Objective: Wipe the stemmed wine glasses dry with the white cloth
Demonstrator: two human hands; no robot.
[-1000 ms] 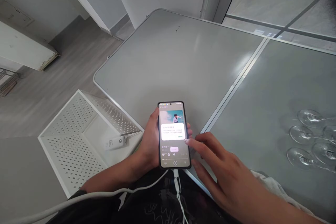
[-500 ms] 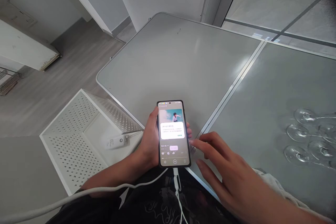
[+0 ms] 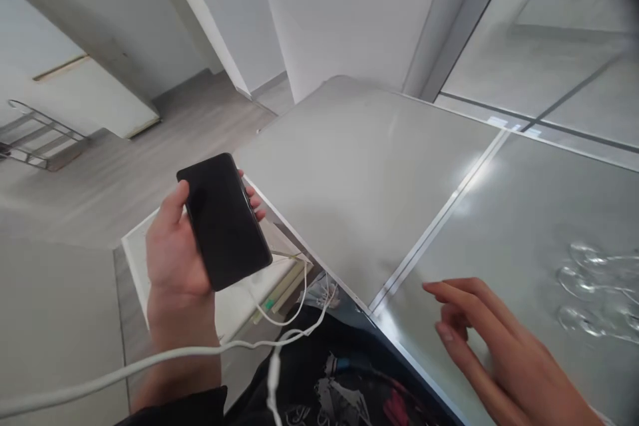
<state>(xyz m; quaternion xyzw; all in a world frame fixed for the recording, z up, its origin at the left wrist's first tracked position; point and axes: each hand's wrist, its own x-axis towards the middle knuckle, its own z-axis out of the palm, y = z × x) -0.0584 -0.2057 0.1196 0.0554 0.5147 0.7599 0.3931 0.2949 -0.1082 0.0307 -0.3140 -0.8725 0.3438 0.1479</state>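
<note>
In the head view, my left hand (image 3: 174, 253) is wrapped round a smartphone (image 3: 224, 219) in a black case. The phone's screen is dark, and the phone tilts to the left, beyond the table's edge. My thumb lies along its upper left side, with fingertips showing past the right side. My right hand (image 3: 499, 346) hovers above the grey table (image 3: 319, 193), fingers apart and holding nothing. White cables (image 3: 210, 350) hang between my arms and across my lap; none shows joined to the phone's lower end.
Several clear stemmed glasses (image 3: 584, 279) lie on the table at the right. Metal strips mark the join (image 3: 449, 203) between two table panels. Below my left hand is a white container (image 3: 140, 229), mostly covered. A metal rack (image 3: 40, 140) stands on the floor at far left.
My left hand has carried the phone to the left and up, off the table's edge; its lit screen has turned dark. My right hand has drawn away to the right. The view has shifted.
</note>
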